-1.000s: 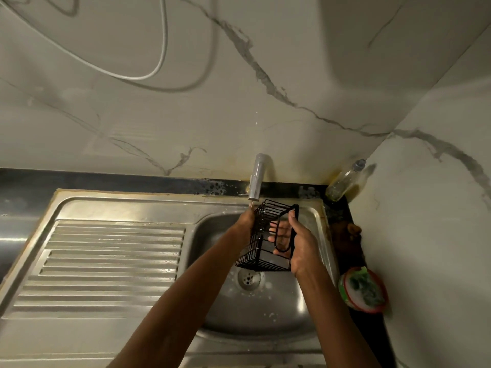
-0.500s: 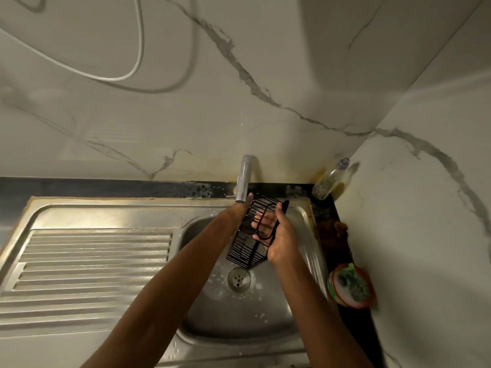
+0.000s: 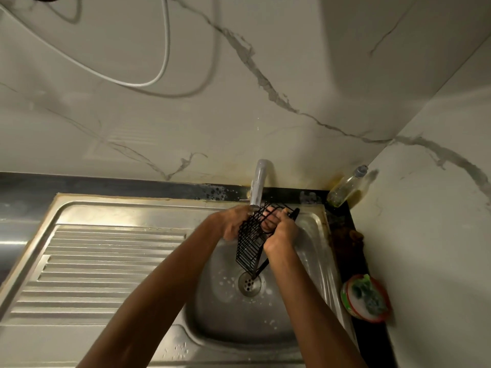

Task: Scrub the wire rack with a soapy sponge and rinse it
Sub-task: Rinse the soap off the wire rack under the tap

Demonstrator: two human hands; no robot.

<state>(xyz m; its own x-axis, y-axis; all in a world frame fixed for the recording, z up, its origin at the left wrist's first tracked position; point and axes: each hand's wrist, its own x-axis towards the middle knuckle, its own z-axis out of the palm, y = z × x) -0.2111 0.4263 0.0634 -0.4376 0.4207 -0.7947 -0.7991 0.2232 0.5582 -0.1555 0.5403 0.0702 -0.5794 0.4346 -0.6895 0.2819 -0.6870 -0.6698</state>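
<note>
A black wire rack (image 3: pixel 249 248) hangs tilted over the steel sink basin (image 3: pixel 225 314), its top end just under the grey tap spout (image 3: pixel 259 184). My left hand (image 3: pixel 233 221) grips the rack's upper left side. My right hand (image 3: pixel 283 232) holds its upper right edge, fingers curled through the wires. The rack's lower corner points down at the drain (image 3: pixel 249 283). A green sponge (image 3: pixel 368 296) lies in a red-rimmed soap tub (image 3: pixel 356 314) on the dark counter at the right. I cannot see water running.
A ribbed steel draining board (image 3: pixel 101 266) stretches to the left of the basin. A nearly empty clear bottle (image 3: pixel 346 187) leans in the back right corner. Marble walls close the back and right. A white cable (image 3: pixel 159 75) loops on the back wall.
The rack has been turned from nearly level to a steep downward tilt and raised closer to the spout. Both hands stayed on it.
</note>
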